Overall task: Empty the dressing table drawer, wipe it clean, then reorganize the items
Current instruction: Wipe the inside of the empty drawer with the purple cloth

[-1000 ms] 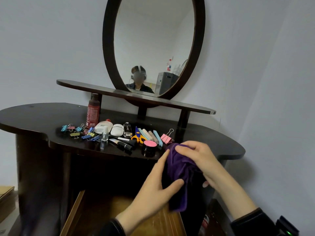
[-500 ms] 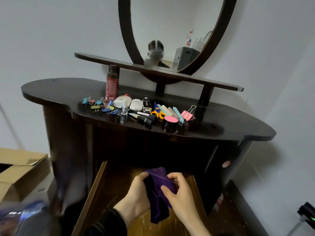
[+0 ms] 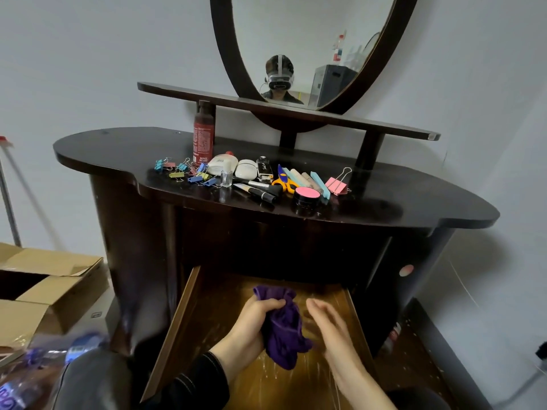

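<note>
The wooden drawer (image 3: 183,315) is pulled out below the dark dressing table (image 3: 414,202), and I see nothing lying on its scratched bottom. My left hand (image 3: 251,324) grips a crumpled purple cloth (image 3: 285,329) just above the drawer's middle. My right hand (image 3: 328,327) hovers beside the cloth with relaxed, slightly blurred fingers and holds nothing. On the tabletop lie the removed items: several coloured binder clips (image 3: 189,173), a red bottle (image 3: 203,137), white cases (image 3: 247,168), makeup pens (image 3: 257,192), orange scissors (image 3: 284,183), a pink-lidded jar (image 3: 307,196) and a pink clip (image 3: 337,183).
An oval mirror (image 3: 305,39) and a narrow shelf (image 3: 384,127) rise behind the tabletop. An open cardboard box (image 3: 53,279) stands on the floor at the left. A blurred plastic bottle (image 3: 44,362) lies near my knee. A wall closes in on the right.
The view and both hands dropped from tabletop height into the open drawer. My right hand has let go of the purple cloth; my left hand now holds it alone.
</note>
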The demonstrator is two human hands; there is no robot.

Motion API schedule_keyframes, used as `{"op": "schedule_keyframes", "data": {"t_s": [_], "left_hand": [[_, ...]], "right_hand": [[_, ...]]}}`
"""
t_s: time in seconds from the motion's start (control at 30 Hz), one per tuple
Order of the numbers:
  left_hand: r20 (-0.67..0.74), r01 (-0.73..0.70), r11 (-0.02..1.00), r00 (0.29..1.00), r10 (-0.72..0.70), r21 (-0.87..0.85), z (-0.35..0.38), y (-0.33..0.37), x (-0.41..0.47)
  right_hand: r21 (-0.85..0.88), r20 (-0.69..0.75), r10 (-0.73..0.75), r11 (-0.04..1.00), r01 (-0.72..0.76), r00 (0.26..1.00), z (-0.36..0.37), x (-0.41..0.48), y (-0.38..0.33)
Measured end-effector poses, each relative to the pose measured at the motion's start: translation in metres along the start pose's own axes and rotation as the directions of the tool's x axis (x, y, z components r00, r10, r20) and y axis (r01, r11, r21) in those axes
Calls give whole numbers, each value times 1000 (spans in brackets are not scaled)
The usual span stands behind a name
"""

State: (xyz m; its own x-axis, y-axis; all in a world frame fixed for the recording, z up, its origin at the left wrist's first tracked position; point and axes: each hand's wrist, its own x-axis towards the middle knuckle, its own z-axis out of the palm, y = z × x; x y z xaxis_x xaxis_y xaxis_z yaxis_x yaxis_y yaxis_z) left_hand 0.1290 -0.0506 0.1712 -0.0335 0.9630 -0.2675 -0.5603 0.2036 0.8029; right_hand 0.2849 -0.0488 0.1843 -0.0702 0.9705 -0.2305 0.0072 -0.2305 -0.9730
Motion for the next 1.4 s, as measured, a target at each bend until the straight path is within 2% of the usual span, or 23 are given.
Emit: {"op": "schedule_keyframes", "data": {"t_s": [0.07, 0.1, 0.2, 0.23, 0.3, 0.33, 0.37, 0.5, 0.6, 0.7, 0.73, 0.77, 0.87, 0.9, 0.93, 0.97, 1.03, 1.1, 1.17, 1.23, 1.3, 1.37, 1.4], "left_hand": [[66, -4, 1000, 998, 5, -16, 3, 3, -3], [80, -22, 1000, 997, 22, -8, 4, 3, -3], [44, -174, 969, 985, 169, 175, -3, 7, -1], [49, -276, 897, 960, 277, 346, -9, 9, 2], [143, -418, 525, 863, 484, 741, -24, 13, 6], [201, -419, 328, 822, 533, 847, -31, 15, 7], [244, -412, 210, 802, 545, 887, -37, 17, 7], [384, -468, 103, 815, 435, 878, -51, 13, 5], [404, -467, 77, 827, 390, 881, -59, 9, 0], [393, -421, 18, 859, 328, 907, -70, 9, -3], [380, -410, 42, 875, 301, 911, -74, 10, -4], [362, -404, 123, 893, 269, 906, -77, 11, -5], [284, -314, 578, 948, 145, 753, -83, 18, -10], [272, -278, 666, 955, 116, 692, -86, 22, -11], [265, -273, 686, 957, 121, 674, -88, 27, -11], [248, -288, 662, 956, 156, 692, -91, 33, -10], [185, -335, 467, 923, 337, 819, -103, 45, -5], [124, -284, 211, 821, 557, 935, -120, 58, 4], [55, -148, 80, 733, 678, 986, -141, 64, 16], [-84, -20, 152, 759, 646, 988, -157, 63, 30], [-189, 64, 252, 836, 514, 966, -163, 56, 44], [-223, 96, 302, 880, 420, 949, -167, 48, 55], [-228, 100, 311, 883, 411, 945, -168, 45, 57]], "right_hand": [[254, 213, 210, 931, -262, 954, 4, 7, 9], [315, 319, 250, 882, -351, 914, 6, 10, 14], [326, 462, 273, 833, -448, 844, 14, 12, 23], [284, 471, 289, 844, -454, 833, 16, 13, 24], [229, 466, 331, 850, -474, 820, 20, 14, 24], [216, 451, 352, 849, -482, 821, 22, 17, 24], [208, 427, 368, 849, -486, 826, 24, 19, 24], [236, 270, 436, 835, -498, 858, 36, 32, 30], [310, 292, 405, 817, -486, 867, 43, 43, 32], [274, 505, 398, 767, -580, 766, 41, 54, 32], [220, 547, 408, 773, -595, 731, 41, 59, 33], [149, 560, 427, 791, -593, 710, 42, 63, 35], [-27, 499, 497, 828, -560, 710, 48, 69, 43], [-63, 471, 500, 841, -537, 727, 52, 71, 46], [-86, 440, 483, 862, -500, 757, 55, 73, 49], [-94, 404, 453, 885, -456, 795, 58, 77, 52], [-107, 363, 380, 924, -367, 851, 64, 87, 57], [-172, 370, 299, 952, -252, 879, 65, 99, 61], [-323, 375, 188, 944, -62, 908, 67, 111, 65], [-484, 424, 50, 856, 180, 904, 69, 122, 70], [-617, 507, -46, 677, 400, 861, 77, 135, 76], [-688, 559, -94, 501, 524, 824, 90, 149, 79], [-696, 561, -112, 473, 540, 820, 98, 157, 80]]}}
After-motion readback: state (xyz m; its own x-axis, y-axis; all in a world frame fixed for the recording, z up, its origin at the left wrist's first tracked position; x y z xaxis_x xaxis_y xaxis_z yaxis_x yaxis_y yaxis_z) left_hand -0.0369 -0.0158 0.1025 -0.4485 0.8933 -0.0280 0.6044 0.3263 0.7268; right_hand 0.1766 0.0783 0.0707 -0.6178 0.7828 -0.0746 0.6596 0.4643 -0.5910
